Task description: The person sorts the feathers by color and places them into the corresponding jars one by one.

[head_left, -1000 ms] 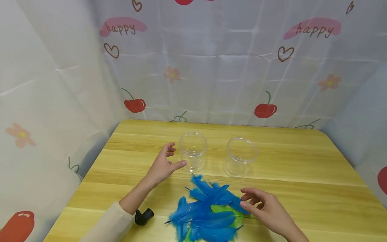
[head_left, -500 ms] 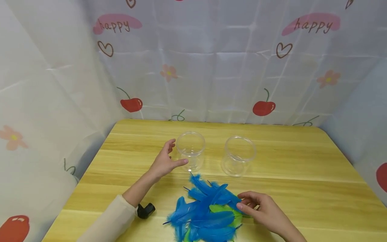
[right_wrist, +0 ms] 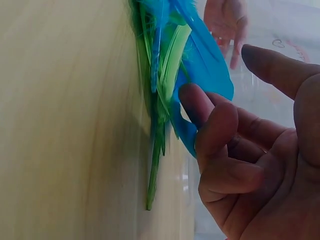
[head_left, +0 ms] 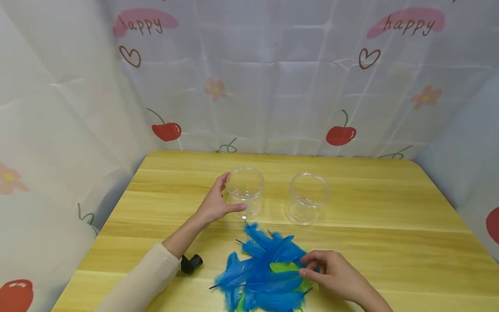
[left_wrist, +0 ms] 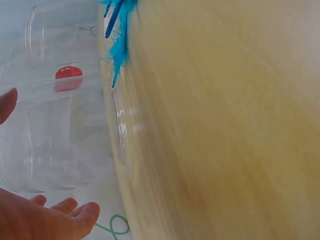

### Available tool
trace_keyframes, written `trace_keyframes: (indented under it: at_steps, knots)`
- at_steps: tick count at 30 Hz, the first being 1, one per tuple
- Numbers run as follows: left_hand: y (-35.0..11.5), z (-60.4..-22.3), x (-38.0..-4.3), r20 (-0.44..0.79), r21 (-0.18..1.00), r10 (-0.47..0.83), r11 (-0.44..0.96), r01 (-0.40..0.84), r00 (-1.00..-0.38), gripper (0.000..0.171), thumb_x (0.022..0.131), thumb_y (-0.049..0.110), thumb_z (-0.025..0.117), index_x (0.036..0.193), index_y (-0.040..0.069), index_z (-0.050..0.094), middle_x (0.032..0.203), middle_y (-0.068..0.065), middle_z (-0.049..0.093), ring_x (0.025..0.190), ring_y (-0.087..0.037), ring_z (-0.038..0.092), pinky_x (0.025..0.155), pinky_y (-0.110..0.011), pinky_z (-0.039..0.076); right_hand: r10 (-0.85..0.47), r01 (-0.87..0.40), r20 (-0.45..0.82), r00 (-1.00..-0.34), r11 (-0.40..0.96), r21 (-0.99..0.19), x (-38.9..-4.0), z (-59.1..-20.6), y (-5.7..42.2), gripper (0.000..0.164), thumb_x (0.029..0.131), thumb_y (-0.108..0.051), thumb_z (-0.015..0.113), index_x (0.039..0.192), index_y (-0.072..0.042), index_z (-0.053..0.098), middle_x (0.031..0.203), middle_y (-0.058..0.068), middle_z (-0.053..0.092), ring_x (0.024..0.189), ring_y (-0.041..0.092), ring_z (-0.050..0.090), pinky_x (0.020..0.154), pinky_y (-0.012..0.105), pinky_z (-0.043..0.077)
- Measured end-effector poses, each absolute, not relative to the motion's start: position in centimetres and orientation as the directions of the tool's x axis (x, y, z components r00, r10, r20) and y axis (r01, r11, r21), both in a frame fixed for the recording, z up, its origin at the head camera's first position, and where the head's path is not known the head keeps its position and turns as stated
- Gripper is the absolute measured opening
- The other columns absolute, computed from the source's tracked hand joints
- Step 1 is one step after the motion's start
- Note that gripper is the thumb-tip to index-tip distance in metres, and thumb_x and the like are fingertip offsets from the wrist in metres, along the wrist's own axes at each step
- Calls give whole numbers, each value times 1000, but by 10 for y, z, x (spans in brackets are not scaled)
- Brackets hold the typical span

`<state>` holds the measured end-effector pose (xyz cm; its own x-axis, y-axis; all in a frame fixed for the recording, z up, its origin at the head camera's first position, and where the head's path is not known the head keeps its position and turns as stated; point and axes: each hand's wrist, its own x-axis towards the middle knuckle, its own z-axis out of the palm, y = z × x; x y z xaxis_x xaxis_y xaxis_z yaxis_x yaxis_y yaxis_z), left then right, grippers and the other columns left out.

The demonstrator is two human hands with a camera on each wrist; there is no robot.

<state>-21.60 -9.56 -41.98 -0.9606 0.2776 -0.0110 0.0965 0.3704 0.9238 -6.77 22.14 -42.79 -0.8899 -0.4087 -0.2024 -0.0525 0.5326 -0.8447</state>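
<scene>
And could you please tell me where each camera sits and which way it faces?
Head: worn on the person's head, facing forward and down over the table, two clear cups and feathers; the left hand, right hand and a pale sleeve show.
Left wrist: worn there, facing past the left hand toward the clear cups; only parts of that hand show.
Right wrist: worn there, facing past the right hand toward the feathers; the left hand shows beyond.
Shared: the head and right wrist views both show both hands and the feathers.
</scene>
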Motion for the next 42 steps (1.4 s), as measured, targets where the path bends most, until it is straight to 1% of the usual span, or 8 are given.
trace_keyframes:
  at_steps: [6, 13, 17, 21, 27, 33, 37, 42]
  knots:
    - [-93, -421, -220, 3, 928, 297, 354, 113, -955, 108, 73, 26, 90, 155, 13, 23, 157, -18, 30, 143, -41, 27, 105, -66, 32, -428, -34, -229, -874, 524, -851, -69, -429, 217, 22, 94, -24, 69, 101, -3, 71, 81, -2, 66, 60, 8, 51, 53, 22, 44]
    - [-91, -422, -222, 10, 928, 305, 352, 123, -952, 110, 70, 23, 92, 155, 16, 24, 156, -18, 32, 141, -42, 30, 107, -63, 31, -419, -16, -240, -876, 522, -853, -70, -431, 212, 21, 93, -25, 71, 97, -4, 72, 79, -1, 67, 57, 7, 51, 51, 21, 43]
    - [-90, -423, -222, 33, 928, 314, 343, 146, -949, 110, 69, 23, 93, 155, 18, 24, 156, -17, 32, 139, -47, 32, 106, -64, 33, -419, -3, -249, -873, 515, -857, -70, -434, 210, 20, 92, -24, 72, 94, -4, 72, 78, -1, 67, 60, 8, 54, 52, 21, 45]
    - [-89, -426, -222, 53, 932, 316, 326, 161, -947, 110, 69, 22, 92, 155, 18, 23, 156, -16, 32, 139, -47, 31, 106, -63, 32, -407, 19, -264, -874, 516, -857, -69, -436, 209, 19, 91, -23, 73, 93, -4, 72, 77, -1, 66, 61, 8, 55, 52, 21, 45]
    - [-88, -431, -223, 72, 939, 311, 299, 169, -948, 111, 69, 23, 92, 155, 17, 22, 155, -16, 33, 141, -43, 31, 109, -62, 28, -400, 28, -265, -877, 508, -861, -68, -438, 207, 17, 91, -23, 73, 89, -6, 73, 74, -1, 65, 58, 6, 53, 49, 20, 42]
    - [-87, -431, -223, 91, 939, 300, 292, 182, -950, 110, 70, 21, 92, 155, 14, 23, 155, -16, 34, 140, -43, 31, 109, -63, 28, -402, 63, -291, -868, 493, -868, -67, -438, 207, 19, 93, -26, 71, 85, -8, 73, 70, -1, 66, 50, 5, 48, 45, 20, 41]
    - [-87, -432, -224, 73, 944, 293, 289, 161, -953, 109, 69, 20, 93, 155, 17, 25, 155, -14, 35, 140, -43, 32, 109, -63, 28, -410, 88, -305, -860, 470, -878, -67, -439, 207, 21, 93, -25, 70, 83, -7, 73, 68, 0, 67, 47, 5, 46, 43, 19, 40]
    - [-87, -432, -224, 56, 948, 285, 286, 141, -957, 107, 69, 20, 93, 154, 19, 27, 154, -12, 36, 140, -45, 32, 108, -64, 29, -427, 90, -294, -855, 437, -895, -66, -441, 206, 20, 94, -21, 69, 82, -6, 72, 69, 2, 68, 48, 4, 48, 43, 19, 41]
